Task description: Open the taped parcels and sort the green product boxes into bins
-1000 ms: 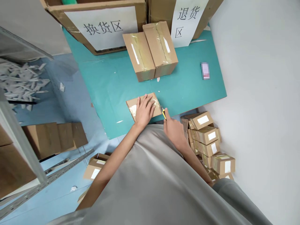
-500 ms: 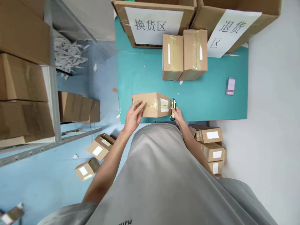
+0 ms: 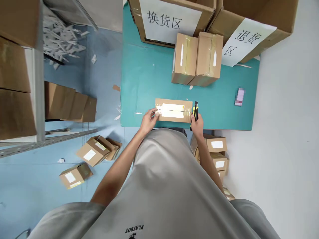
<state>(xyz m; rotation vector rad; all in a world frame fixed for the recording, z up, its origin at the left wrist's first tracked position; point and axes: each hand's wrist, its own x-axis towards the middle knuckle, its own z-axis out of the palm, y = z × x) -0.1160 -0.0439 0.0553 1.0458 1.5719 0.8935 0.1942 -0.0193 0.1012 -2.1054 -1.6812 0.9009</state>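
On the teal tabletop in front of my body is a cardboard box (image 3: 174,119), its long labelled face turned up toward me. A shiny white label and clear tape cover most of that face, with a dark line running along it. The fingers and thumb of my left hand (image 3: 148,121) are closed on the box's left end. At the opposite end, my right hand (image 3: 197,125) is wrapped round a black and yellow utility knife (image 3: 195,111), its tip pointing away from me. The knife lies beside the box's right edge; whether it touches the box I cannot tell.
Two taped cartons (image 3: 184,58) stand farther back, before two large open boxes (image 3: 259,11) with paper signs. A small blurred item (image 3: 239,97) lies at the right. Shelving with cartons (image 3: 15,113) rises on the left; more boxes (image 3: 92,151) are on the floor.
The box has turned so its labelled face now shows in full, and it sits farther right in view. My left hand has shifted to its left end; the knife has moved right with my right hand.
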